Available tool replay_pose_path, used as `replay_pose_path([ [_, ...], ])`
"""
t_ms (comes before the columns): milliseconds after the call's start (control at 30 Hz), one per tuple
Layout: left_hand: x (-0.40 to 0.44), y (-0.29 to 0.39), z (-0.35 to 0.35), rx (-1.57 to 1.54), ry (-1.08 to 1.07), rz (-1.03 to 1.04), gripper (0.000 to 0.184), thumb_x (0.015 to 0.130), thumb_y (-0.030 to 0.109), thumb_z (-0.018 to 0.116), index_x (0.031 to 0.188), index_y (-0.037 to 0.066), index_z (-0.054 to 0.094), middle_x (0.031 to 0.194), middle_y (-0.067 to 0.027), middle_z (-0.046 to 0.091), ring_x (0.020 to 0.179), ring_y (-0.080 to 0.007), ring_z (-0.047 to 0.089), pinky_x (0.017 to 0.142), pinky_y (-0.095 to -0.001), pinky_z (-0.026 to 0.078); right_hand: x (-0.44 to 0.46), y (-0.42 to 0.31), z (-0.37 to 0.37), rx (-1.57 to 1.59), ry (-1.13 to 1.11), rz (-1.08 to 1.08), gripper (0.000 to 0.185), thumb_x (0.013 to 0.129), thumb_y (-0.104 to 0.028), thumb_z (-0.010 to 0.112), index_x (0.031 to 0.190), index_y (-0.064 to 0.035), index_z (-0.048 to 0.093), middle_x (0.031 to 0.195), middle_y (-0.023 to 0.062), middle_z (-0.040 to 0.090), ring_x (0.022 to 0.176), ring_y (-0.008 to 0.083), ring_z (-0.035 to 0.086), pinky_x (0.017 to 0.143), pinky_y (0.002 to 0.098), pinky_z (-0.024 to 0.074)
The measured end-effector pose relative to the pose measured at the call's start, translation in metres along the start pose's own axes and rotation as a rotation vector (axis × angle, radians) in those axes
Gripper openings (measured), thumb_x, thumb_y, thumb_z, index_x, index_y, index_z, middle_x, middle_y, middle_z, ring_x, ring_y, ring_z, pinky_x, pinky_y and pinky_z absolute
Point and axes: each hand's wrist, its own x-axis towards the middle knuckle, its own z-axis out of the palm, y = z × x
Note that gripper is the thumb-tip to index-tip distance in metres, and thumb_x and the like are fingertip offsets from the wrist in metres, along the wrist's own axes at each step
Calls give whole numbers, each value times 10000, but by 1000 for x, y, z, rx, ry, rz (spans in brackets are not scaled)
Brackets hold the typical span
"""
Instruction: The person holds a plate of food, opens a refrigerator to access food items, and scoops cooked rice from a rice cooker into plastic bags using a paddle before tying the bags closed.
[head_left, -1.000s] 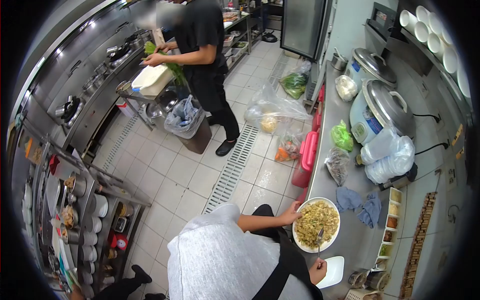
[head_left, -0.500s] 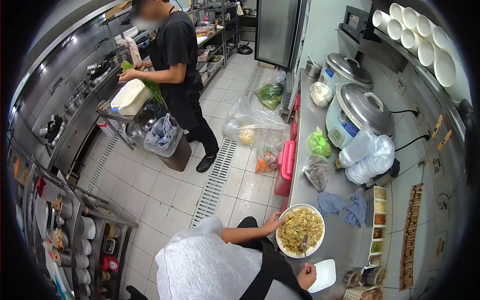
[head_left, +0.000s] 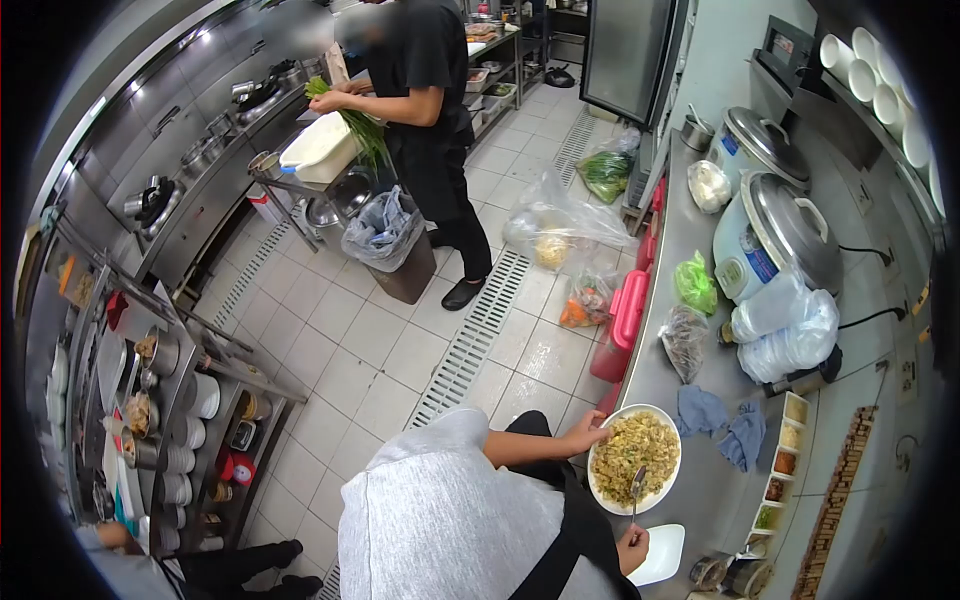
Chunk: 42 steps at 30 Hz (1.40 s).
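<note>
A white oval plate [head_left: 669,478] heaped with fried rice [head_left: 625,455] sits at the edge of the steel counter. My left hand [head_left: 582,432] is at the plate's left rim, its fingers on the edge. My right hand [head_left: 632,549] is closed round the handle of a metal spoon [head_left: 637,490], whose bowl rests on the rice. Beside my right hand lies a white square dish [head_left: 662,556]. Blue cloths [head_left: 702,411] are just beyond the plate.
Rice cookers [head_left: 775,240], plastic bags [head_left: 690,345] and a seasoning tray [head_left: 782,465] stand along the counter. A co-worker [head_left: 420,120] holds green stalks [head_left: 365,135] over a white tub [head_left: 320,150]. Another person [head_left: 130,555] is at lower left. Bags [head_left: 548,235] lie on the floor.
The camera view has swung, shifting the whole scene. Another person has come into view at lower left. My hands stay at the plate and on the spoon.
</note>
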Motion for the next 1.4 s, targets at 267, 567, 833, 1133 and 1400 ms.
replay_pose_path([
  [267, -1, 4, 11, -120, -15, 60, 469, 771, 286, 567, 1093, -7, 393, 885, -95, 523, 805, -143, 512, 729, -280, 418, 8, 9, 0, 42, -5, -47, 196, 823, -171, 538, 761, 15, 519, 637, 67, 491, 570, 155, 429, 531, 284, 369],
  [567, 30, -33, 13, -216, 107, -145, 444, 792, 357, 542, 1031, 1, 429, 917, -80, 493, 822, -144, 481, 745, -273, 401, 12, 18, 7, 36, 27, -111, 248, 823, -224, 574, 704, -17, 505, 544, -7, 348, 498, 96, 284, 439, 263, 262],
  [833, 30, -31, 2, -160, 126, -113, 496, 758, 370, 569, 1053, -5, 434, 935, -97, 508, 856, -160, 489, 782, -276, 388, 36, 81, 23, 18, 11, -165, 252, 809, -229, 585, 696, -17, 511, 524, -5, 347, 486, 92, 283, 430, 261, 255],
  [1133, -22, 24, -17, -116, -130, -136, 706, 640, 107, 634, 1247, 77, 274, 776, -79, 570, 540, -130, 552, 445, -252, 462, 4, -11, -10, -80, -27, -1, 163, 775, -232, 579, 844, -85, 594, 787, 115, 594, 716, 254, 553, 681, 330, 440],
  [1400, -32, 29, -19, -76, -189, -109, 752, 664, 62, 648, 1275, 75, 209, 787, -106, 597, 660, -137, 598, 540, -231, 470, 20, 22, 9, 52, 86, -116, 231, 790, -187, 594, 677, -4, 509, 524, 6, 383, 487, 101, 324, 441, 269, 282],
])
